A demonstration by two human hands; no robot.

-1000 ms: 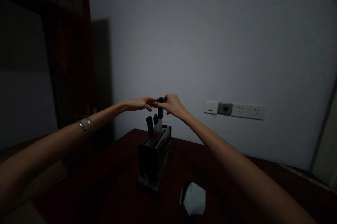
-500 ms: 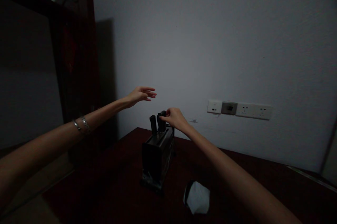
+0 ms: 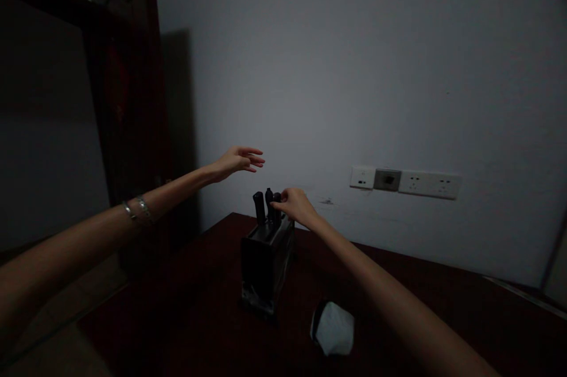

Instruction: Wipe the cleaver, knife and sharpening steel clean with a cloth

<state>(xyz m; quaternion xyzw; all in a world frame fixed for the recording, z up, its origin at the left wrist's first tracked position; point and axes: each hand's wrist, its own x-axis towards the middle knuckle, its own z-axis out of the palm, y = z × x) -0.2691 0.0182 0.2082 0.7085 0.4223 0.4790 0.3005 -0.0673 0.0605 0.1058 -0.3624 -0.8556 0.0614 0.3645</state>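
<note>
A black knife block (image 3: 257,270) stands on the dark red table, with several black-handled knives upright in its top. My right hand (image 3: 296,207) pinches the rightmost knife (image 3: 277,198) by its handle, just above the block; the blade is hidden. To the left of it are two more handles, a middle knife (image 3: 269,202) and a left knife (image 3: 259,207), both untouched. My left hand (image 3: 241,160) hovers in the air above and left of the block, fingers stretched apart and holding nothing. Bracelets circle that forearm.
A crumpled white thing (image 3: 335,330) with a dark edge lies on the table (image 3: 212,282), right of the block. Behind is a pale wall with a row of sockets (image 3: 407,182). On the left stands a dark wooden door frame (image 3: 155,70). The room is dim.
My right hand has come down a little with the knife handle, which now sits lower beside the other two. My left hand has stayed almost still.
</note>
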